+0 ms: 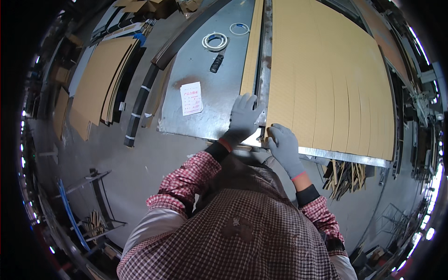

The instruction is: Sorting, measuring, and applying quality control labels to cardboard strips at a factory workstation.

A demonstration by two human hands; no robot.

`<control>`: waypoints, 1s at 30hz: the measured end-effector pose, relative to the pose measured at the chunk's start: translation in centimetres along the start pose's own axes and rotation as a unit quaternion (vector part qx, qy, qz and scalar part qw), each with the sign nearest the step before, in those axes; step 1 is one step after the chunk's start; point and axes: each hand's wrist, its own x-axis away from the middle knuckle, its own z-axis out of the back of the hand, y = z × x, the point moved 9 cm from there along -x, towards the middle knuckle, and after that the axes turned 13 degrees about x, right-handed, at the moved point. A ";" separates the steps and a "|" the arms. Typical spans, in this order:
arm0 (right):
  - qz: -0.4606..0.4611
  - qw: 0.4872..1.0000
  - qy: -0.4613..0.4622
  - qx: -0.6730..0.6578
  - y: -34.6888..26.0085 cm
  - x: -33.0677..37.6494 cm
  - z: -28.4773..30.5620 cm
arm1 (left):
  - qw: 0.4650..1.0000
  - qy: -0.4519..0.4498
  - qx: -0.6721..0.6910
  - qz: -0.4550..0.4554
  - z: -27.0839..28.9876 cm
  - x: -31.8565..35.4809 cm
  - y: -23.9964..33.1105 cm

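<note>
Grey metal covers the desk [205,88], which carries brown cardboard. Both gloved hands rest at its near edge: the left hand [242,116] lies flat with fingers spread on the end of a narrow cardboard strip [252,51], and the right hand [283,148] presses open on the near corner of the wide slit cardboard sheet [326,79] just beside it. Farther back on the metal lie a white paper note [191,98], a tape roll [215,41] and a dark knife [216,63].

We've got the cardboard sheets [326,79] lying on the right of the surface [205,88], a narrow strip [251,51] just left of them, tape rolls [215,41] farther back-left, a paper note [191,98] nearer us.
</note>
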 end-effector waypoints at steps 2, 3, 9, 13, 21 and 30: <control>0.008 0.999 -0.033 0.038 1.0 0.1 -2.3 | 0.998 -0.002 0.017 -0.054 0.3 -0.6 0.0; 0.018 0.998 -0.041 0.036 0.8 0.4 -2.7 | 0.999 0.002 0.013 -0.042 0.4 -0.7 -0.9; 0.002 0.999 -0.032 0.009 0.1 0.3 -1.8 | 0.999 0.034 -0.030 -0.021 0.1 -5.4 -4.3; -0.097 0.982 -0.009 -0.161 4.4 0.8 -2.7 | 0.951 0.097 0.200 0.217 -0.5 1.0 -2.3; -0.184 0.979 -0.066 0.060 4.3 -5.2 -2.3 | 0.880 0.041 0.320 0.348 -6.0 6.7 3.2; -0.198 0.955 -0.204 0.081 5.7 -7.4 -4.3 | 0.888 -0.044 0.299 0.347 -4.5 6.4 5.3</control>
